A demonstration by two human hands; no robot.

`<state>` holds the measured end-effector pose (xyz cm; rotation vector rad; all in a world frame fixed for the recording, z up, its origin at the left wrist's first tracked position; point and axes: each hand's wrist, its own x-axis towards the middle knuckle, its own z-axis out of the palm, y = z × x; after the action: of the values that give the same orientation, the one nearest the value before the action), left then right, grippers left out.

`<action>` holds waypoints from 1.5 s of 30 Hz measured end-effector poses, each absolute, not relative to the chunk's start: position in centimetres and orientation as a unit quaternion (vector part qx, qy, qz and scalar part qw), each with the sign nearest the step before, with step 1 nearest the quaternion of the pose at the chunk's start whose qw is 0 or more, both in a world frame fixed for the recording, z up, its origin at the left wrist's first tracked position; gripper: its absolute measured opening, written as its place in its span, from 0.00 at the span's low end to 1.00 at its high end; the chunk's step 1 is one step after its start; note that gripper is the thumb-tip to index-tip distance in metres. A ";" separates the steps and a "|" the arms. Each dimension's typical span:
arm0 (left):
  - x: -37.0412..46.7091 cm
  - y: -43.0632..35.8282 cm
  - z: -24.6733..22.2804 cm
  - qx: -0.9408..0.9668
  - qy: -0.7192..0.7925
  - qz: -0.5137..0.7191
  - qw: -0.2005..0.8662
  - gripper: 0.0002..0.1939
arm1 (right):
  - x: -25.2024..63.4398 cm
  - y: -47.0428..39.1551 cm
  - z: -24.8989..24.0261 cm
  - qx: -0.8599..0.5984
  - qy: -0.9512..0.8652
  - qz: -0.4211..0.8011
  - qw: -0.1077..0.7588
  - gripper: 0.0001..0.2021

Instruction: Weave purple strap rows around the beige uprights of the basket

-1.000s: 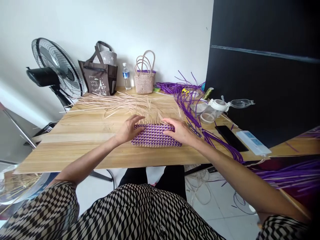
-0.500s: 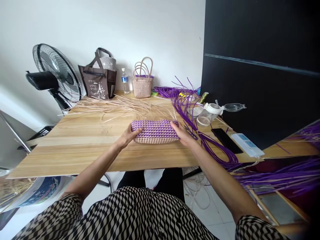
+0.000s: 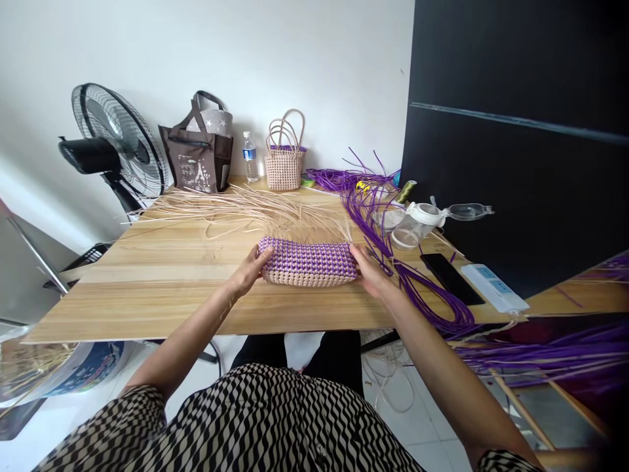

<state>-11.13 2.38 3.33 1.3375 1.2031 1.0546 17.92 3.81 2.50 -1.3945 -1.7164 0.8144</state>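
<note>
Between my two hands is a woven basket body [image 3: 308, 262], purple and beige on its upper rows and plain beige along the lower edge. My left hand [image 3: 249, 267] grips its left end, thumb on the near face and fingers behind. At the right end, my right hand [image 3: 367, 267] clasps it the same way, with the fingers partly hidden. Long beige strands [image 3: 236, 208] spread over the table just behind the basket body. A bundle of purple strands [image 3: 366, 219] runs close beside my right hand.
On the wooden table [image 3: 162, 298] stand a brown bag [image 3: 199, 160], a water bottle [image 3: 250, 157] and a finished woven handbag [image 3: 284, 167]. To the right lie a clear lidded jar [image 3: 413, 223], a black phone [image 3: 452, 278] and a power strip [image 3: 494, 288]. A fan [image 3: 120, 144] is at the left.
My right hand has shifted slightly outward along the basket body's end, and its thumb has moved off the near face toward the edge. My view has turned a little to the left.
</note>
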 end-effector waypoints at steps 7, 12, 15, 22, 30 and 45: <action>-10.2 1.3 4.6 0.571 0.513 0.453 0.454 0.37 | 15.6 2.6 3.4 -0.577 -0.534 0.394 0.476 0.30; -11.6 1.3 3.9 0.636 0.498 0.461 0.369 0.44 | 16.1 2.1 4.4 -0.555 -0.607 0.297 0.485 0.37; -12.1 1.1 2.8 0.664 0.477 0.468 0.336 0.49 | 16.3 1.5 4.9 -0.515 -0.655 0.251 0.493 0.39; -12.5 1.3 -0.1 0.693 0.512 0.448 0.241 0.57 | 17.3 2.3 2.7 -0.470 -0.714 0.253 0.454 0.49; -12.2 2.3 -2.8 0.654 0.487 0.492 0.306 0.54 | 16.1 0.9 2.8 -0.539 -0.661 0.139 0.503 0.32; -9.8 2.0 4.2 0.773 0.490 0.403 0.017 0.15 | 13.4 6.7 6.9 -0.442 -0.894 0.030 0.059 0.26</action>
<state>-9.80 1.96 4.23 2.4024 1.5218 1.2531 13.41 6.69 6.89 -1.3391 -2.7082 0.0919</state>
